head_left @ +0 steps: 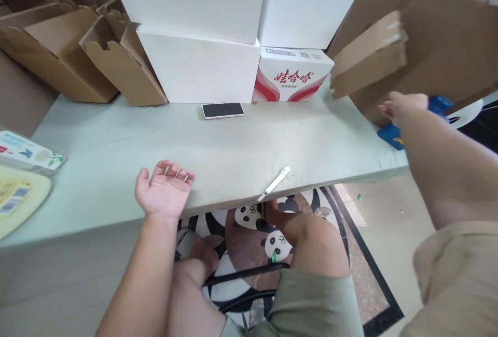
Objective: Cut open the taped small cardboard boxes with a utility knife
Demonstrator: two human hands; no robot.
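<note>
My left hand [165, 190] rests palm up at the near edge of the pale table, its fingers loosely curled and apart, with nothing in it. Out to the right, my right hand [406, 107] is raised with its fingers curled in, and no object shows between them. Just left of it a small cardboard box [368, 57] is tilted and blurred, apart from the fingers, in front of a large brown carton [447, 36]. Partly behind my right forearm is a blue object [390, 136]. A white craft knife [275, 182] lies at the table's front edge.
A phone [223, 110] lies before stacked white boxes [198, 67] and a red-and-white carton [293, 75]. Open cardboard holders [124, 62] stand at the back left. A yellow container [21, 197] and a white packet [29, 153] are at the left edge.
</note>
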